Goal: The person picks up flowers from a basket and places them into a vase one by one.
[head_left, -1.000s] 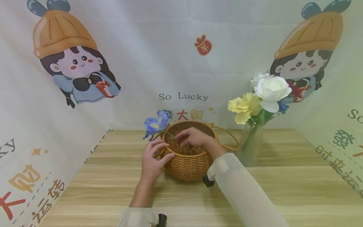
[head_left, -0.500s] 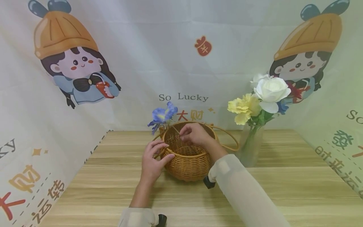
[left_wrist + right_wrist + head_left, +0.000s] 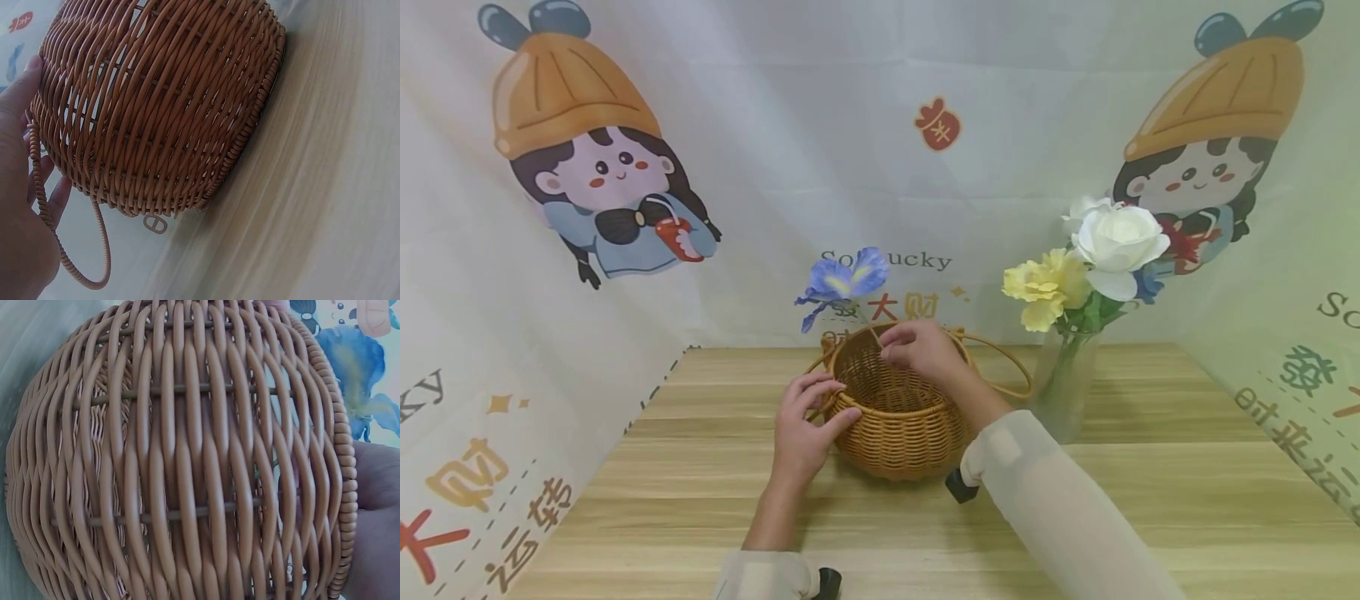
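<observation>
A round brown wicker basket (image 3: pixel 902 446) stands upright on the table. My left hand (image 3: pixel 803 425) grips its left rim, thumb at the front and fingers round the side. In the left wrist view that hand (image 3: pixel 22 244) lies against the basket wall (image 3: pixel 162 106), by a looped handle (image 3: pixel 94 284). Over the basket's opening, my right hand (image 3: pixel 921 350) pinches the stem of a blue artificial iris (image 3: pixel 850 277). The bloom leans left above the far rim; the stem's lower end is hidden. In the right wrist view, the basket weave (image 3: pixel 194 450) covers most of the hand (image 3: pixel 375 537).
Right of the basket stands a clear vase (image 3: pixel 1063 400) with a white rose (image 3: pixel 1120 242), a yellow flower (image 3: pixel 1048 283) and other blooms. A basket handle (image 3: pixel 1018 367) hangs out towards it. Printed cloth (image 3: pixel 775 150) surrounds the wood-grain table (image 3: pixel 700 467).
The iris has risen and moved right, its bloom now more upright above the back rim. My right hand has lifted slightly. The left hand and basket have stayed in place.
</observation>
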A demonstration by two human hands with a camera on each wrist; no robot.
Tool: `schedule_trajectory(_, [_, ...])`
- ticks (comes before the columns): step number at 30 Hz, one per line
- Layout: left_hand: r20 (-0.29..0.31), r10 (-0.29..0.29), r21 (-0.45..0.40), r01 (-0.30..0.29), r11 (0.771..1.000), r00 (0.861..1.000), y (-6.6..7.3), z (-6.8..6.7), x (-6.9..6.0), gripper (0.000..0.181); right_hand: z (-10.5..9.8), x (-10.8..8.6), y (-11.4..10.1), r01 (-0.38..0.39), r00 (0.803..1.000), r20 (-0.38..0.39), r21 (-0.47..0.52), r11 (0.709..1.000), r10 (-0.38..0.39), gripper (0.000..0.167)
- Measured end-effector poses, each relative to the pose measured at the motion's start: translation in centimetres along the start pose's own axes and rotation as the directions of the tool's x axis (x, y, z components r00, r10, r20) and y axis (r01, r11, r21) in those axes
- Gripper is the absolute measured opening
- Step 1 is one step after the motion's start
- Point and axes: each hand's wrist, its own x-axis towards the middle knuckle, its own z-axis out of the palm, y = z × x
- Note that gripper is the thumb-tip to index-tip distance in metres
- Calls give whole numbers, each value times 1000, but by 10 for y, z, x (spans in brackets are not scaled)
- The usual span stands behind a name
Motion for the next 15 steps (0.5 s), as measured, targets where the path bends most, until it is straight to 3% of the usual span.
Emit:
schedule_trajectory(8, [-21, 10, 14, -10, 1000, 1000, 0, 1, 0, 31, -4, -5, -4, -2, 999, -33, 82, 997, 5, 16])
schedule_trajectory(15, [-19, 9, 11, -9, 1000, 1000, -2, 2, 1, 31, -7, -14, -14, 71, 992, -116, 150, 986, -54, 16])
